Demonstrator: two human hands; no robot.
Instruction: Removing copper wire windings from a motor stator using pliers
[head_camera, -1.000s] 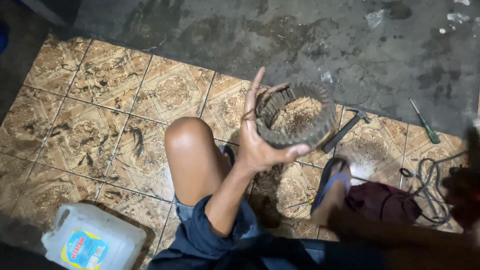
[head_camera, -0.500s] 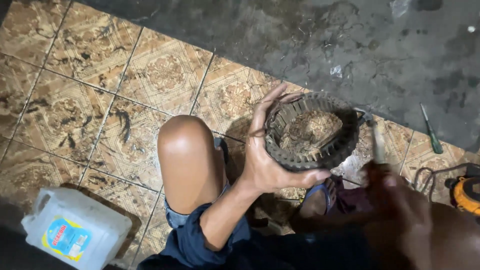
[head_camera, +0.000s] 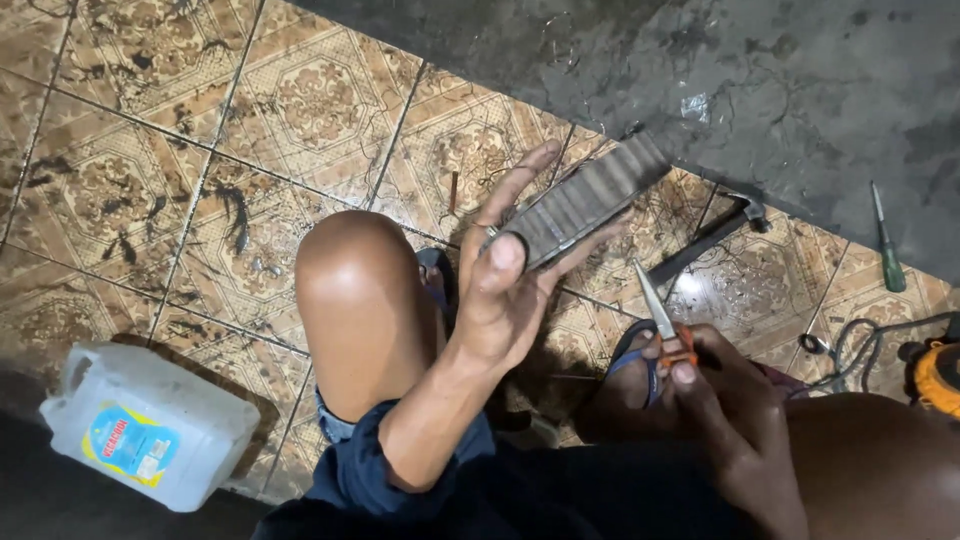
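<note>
Fingers of the left hand (head_camera: 505, 290) wrap a ribbed metal ring (head_camera: 585, 200), thumb over its near edge and the other fingers spread behind its far side, so it sits tilted edge-on above the knee (head_camera: 360, 300). The right hand (head_camera: 730, 400) is closed around orange-handled pliers (head_camera: 660, 320), whose tip points up just below the ring without touching it. Work looks to be at the stage of bringing tool to ring; a steady grip and a careful tip placement seem called for. A hammer (head_camera: 710, 235), a green screwdriver (head_camera: 885, 240) and a white jug (head_camera: 150, 425) lie well apart from both hands.
</note>
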